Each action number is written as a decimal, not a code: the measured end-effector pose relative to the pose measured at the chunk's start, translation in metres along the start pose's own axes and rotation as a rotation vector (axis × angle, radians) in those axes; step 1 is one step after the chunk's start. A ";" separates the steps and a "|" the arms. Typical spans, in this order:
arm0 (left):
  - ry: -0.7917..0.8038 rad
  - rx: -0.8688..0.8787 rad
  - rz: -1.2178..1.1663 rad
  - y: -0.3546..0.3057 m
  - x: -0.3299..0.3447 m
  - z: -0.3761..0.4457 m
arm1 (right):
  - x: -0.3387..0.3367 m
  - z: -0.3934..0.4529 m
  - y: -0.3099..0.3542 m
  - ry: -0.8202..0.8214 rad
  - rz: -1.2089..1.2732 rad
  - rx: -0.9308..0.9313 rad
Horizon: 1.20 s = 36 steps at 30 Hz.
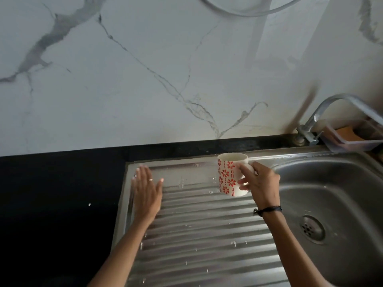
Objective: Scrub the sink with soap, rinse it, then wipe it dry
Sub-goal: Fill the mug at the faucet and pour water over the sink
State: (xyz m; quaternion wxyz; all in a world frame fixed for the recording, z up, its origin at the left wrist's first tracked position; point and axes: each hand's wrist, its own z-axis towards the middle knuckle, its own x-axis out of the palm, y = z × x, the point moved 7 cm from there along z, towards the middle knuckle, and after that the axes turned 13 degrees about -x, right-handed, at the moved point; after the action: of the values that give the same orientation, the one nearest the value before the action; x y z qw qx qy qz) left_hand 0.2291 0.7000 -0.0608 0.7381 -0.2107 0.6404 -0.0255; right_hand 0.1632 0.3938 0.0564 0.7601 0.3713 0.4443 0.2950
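Observation:
A steel sink (pixel 342 183) fills the right side, with a round drain (pixel 312 228) in its bowl. To its left lies the ribbed steel drainboard (pixel 203 235), wet with scattered droplets. My right hand (pixel 259 183) grips a white mug with red flowers (pixel 229 175) by its handle side, upright, over the drainboard's far right part. My left hand (pixel 146 189) lies flat with straight fingers on the drainboard's left edge and holds nothing.
A chrome tap (pixel 323 117) rises behind the sink at the right. Beside it a clear tray (pixel 356 139) holds an orange sponge. Black countertop (pixel 58 204) stretches to the left. A white marble wall (pixel 145 69) stands behind.

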 end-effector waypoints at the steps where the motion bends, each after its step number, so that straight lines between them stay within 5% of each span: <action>1: -0.010 -0.077 0.068 0.013 -0.003 0.008 | -0.001 -0.003 0.000 -0.008 0.011 -0.007; 9: 0.142 -0.051 0.119 -0.012 0.026 0.005 | -0.018 -0.018 -0.013 -0.023 0.000 0.008; 15: 0.159 0.496 0.053 -0.032 0.036 -0.018 | -0.031 -0.026 -0.015 -0.041 0.018 0.022; 20: -0.006 -0.275 -0.111 0.003 0.011 0.000 | -0.048 -0.034 -0.019 -0.040 0.020 0.024; 24: 0.033 -0.342 -0.009 -0.020 0.021 -0.004 | -0.064 -0.039 -0.032 -0.045 0.003 0.046; 31: 0.223 0.360 -0.060 -0.127 0.061 -0.044 | -0.085 -0.037 -0.054 -0.029 0.023 0.071; 33: 0.106 0.126 -0.209 -0.104 0.049 -0.033 | -0.090 -0.036 -0.056 -0.017 0.039 0.064; 36: -0.062 -0.465 -0.180 -0.059 0.036 -0.015 | -0.107 -0.029 -0.064 0.007 0.036 0.038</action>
State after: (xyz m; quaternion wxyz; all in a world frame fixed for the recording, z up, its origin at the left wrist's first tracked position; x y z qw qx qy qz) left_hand 0.2349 0.6314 -0.0759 0.6839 -0.4317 0.5848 0.0631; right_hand 0.0987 0.2842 0.0424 0.7459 0.3924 0.4458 0.3014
